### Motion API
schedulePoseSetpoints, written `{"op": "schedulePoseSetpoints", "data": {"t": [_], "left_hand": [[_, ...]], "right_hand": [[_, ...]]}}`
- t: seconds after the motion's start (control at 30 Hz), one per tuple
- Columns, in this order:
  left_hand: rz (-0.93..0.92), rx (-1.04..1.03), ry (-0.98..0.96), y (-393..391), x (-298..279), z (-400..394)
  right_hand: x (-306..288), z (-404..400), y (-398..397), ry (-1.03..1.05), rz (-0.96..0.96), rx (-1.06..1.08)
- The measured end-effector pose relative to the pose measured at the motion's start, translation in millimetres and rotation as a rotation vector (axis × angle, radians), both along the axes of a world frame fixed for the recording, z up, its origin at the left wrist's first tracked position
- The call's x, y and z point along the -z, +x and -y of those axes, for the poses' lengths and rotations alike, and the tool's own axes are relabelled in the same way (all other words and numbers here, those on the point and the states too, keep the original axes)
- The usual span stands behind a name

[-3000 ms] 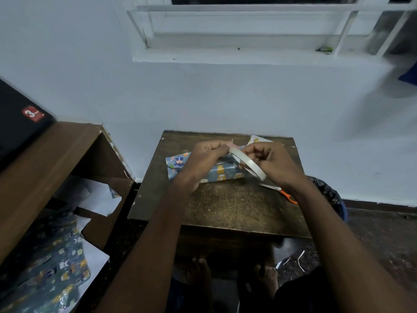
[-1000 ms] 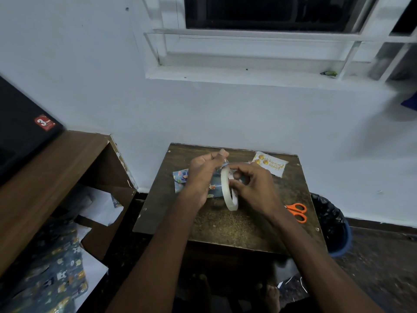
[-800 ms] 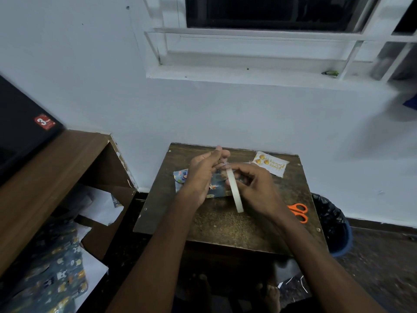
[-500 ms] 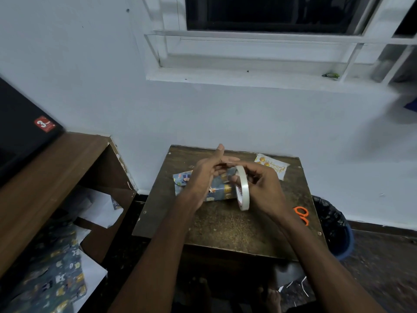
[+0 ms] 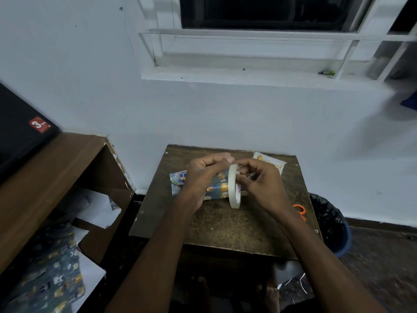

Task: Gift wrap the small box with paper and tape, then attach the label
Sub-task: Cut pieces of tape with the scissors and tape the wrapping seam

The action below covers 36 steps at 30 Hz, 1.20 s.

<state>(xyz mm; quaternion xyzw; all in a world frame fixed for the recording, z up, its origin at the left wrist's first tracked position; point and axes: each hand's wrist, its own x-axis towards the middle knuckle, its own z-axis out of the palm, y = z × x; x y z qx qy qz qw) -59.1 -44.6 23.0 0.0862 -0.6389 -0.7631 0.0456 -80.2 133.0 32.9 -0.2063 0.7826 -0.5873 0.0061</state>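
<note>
Above the wrapped box (image 5: 216, 185) (mostly hidden), the right hand (image 5: 259, 184) is gripping the tape roll (image 5: 233, 186); the left hand (image 5: 203, 175) is pinching at its top edge, the tape end unclear.

small brown table (image 5: 225, 227) | on it: wrapped box (image 5: 216, 188); label (image 5: 274, 163); orange scissors (image 5: 300, 211)
</note>
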Motion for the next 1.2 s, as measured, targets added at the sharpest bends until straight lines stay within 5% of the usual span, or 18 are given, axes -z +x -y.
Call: {"op": "schedulePoseSetpoints", "data": {"t": [0.77, 1.2], "left_hand": [[-0.037, 0.017, -0.035, 0.7, -1.7, 0.5], [0.014, -0.016, 0.022, -0.5, -1.6, -3.5]], "right_hand": [[-1.9, 2.5, 2.7, -0.206, 0.072, -0.023], [5.5, -2.2, -1.6, 0.021, 0.056, -0.05]]}}
